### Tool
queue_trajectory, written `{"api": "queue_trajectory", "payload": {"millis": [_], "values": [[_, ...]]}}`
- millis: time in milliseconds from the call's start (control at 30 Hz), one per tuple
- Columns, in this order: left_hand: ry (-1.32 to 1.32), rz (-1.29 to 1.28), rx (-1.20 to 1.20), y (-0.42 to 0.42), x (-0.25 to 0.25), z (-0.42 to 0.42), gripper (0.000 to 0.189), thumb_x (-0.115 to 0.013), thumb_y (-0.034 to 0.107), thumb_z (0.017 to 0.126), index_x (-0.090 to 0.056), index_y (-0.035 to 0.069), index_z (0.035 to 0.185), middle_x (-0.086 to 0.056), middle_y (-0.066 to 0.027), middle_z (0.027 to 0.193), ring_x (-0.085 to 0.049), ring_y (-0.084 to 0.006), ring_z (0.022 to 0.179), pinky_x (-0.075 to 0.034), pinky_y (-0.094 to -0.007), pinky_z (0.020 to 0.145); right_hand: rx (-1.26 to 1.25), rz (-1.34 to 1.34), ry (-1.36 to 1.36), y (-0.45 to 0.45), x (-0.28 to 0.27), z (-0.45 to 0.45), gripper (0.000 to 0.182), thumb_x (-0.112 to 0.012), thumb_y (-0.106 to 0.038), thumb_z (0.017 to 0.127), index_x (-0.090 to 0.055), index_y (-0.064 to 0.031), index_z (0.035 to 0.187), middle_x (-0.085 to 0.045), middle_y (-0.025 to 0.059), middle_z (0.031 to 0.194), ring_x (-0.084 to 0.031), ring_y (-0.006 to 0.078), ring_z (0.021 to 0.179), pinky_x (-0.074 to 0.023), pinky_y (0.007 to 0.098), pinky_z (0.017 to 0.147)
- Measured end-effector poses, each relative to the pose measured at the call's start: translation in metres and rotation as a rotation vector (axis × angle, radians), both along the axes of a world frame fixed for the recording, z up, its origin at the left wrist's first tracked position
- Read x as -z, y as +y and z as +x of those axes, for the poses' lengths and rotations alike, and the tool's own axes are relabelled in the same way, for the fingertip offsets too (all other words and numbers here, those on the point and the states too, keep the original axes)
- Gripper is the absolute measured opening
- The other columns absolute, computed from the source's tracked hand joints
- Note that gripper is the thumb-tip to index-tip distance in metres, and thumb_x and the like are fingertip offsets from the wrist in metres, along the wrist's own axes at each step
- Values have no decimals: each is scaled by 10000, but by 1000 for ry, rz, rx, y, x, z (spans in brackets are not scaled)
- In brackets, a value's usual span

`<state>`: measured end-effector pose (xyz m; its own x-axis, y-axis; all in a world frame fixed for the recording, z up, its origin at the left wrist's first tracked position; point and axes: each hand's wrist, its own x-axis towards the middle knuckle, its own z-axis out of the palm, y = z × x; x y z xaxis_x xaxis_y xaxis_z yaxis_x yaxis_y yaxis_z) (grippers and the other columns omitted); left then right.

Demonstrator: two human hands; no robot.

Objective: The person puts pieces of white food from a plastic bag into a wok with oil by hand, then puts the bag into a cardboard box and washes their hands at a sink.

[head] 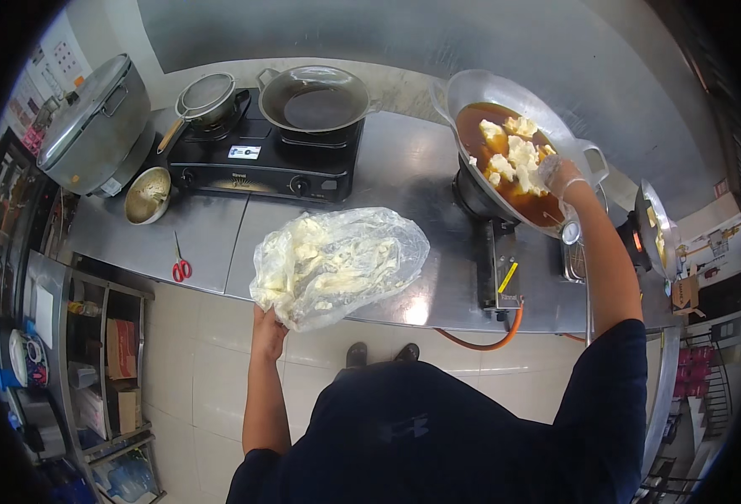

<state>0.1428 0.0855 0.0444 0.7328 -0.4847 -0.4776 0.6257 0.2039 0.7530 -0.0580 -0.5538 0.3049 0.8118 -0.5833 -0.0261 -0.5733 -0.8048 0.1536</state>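
My left hand (270, 334) grips the gathered near-left end of a clear plastic bag (370, 268). Pale yellow, butter-like fat is smeared over the bag's inside. At the right, my right hand (562, 178) wears a clear plastic glove and reaches into a large metal wok (493, 88). Its fingertips are at pale yellow lumps (523, 157) lying in brown liquid (471, 129); whether it grips any of them is hidden. A dial thermometer (570, 232) sits at the wok's near rim, close to my right forearm. Under the wok stands a gas burner (499, 264).
A black two-burner stove (263, 173) carries a wide pan (313, 104) and a strainer-topped pot (210, 97). Red-handled scissors (182, 269), a bowl (148, 195) and a large lidded pot (93, 132) stand left. An orange gas hose (487, 343) hangs over the front edge. Another wok (657, 230) stands far right.
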Motion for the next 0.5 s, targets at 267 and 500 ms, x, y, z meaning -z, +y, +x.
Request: {"api": "queue_trajectory", "payload": {"millis": [267,500], "values": [[9,-18,-22,5,4,-1,533,-517,195,1022,-297,189,1508,-475,-76,1458,-550,-238,1269,-522,-407,958,29,158,101,26,-20,11,376,-637,-201,859,-616,-83,1216,-696,206,1081,-681,371,973,-539,446,819],[15,-8,-33,9,3,-5,550,-507,193,1030,-272,195,1527,-467,-78,1464,-547,-245,1273,-528,-405,949,174,274,-85,17,-10,16,498,-742,-344,845,-645,-47,1233,-678,196,1169,-675,312,1032,-529,407,867]]}}
